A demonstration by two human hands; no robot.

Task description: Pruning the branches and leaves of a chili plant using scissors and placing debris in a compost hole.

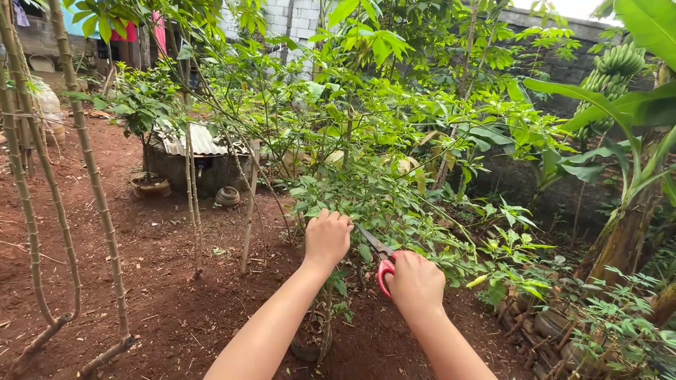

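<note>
Two bare hands reach out in front of us into a low, leafy green pepper bush [380, 204] growing from a dark round pot [310, 348] on the red-brown soil [176, 302]. Our left hand [327, 238] is curled shut around the top of a leafy stem of that bush, knuckles toward us. Our right hand [417, 283] is closed through the red plastic handles of a pair of metal-bladed scissors [381, 262]; the blades point up and left, and lie just beside the left hand, among the leaves. We cannot tell whether the blades touch a stem. Left of the bush stand thin knobbly bare stalks [91, 183], and behind it a low dark tank under a corrugated sheet [201, 141]. At far right a bunch of green bananas [614, 70] hangs before a grey block wall [556, 63].
</note>
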